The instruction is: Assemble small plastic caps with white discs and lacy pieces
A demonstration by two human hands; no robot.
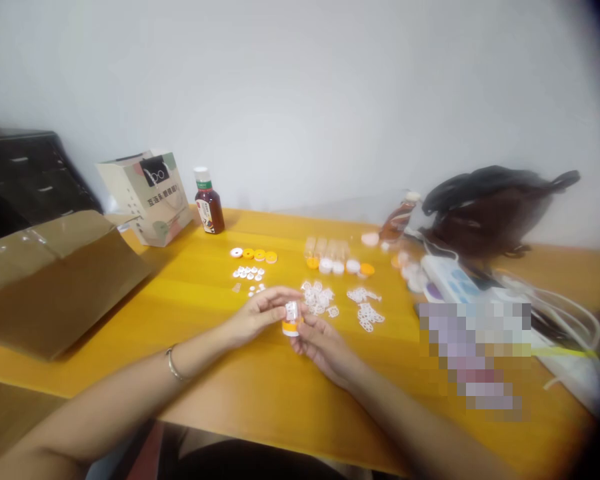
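The left hand [266, 310] and right hand [325, 343] together grasp a small jar [291, 320], orange-banded, between their fingers over the yellow surface [240, 400]. Just beyond it lies a pile of white pieces [317, 297]. Further left, caps [260, 255] sit in a row; behind them a white-capped bottle [209, 207] stands beside a paper bag [155, 193].

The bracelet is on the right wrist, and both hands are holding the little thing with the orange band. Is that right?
Not quite: the bracelet is on the left wrist, as the head view shows. The rest is right: the left hand and the right hand both hold the little thing with the orange band.
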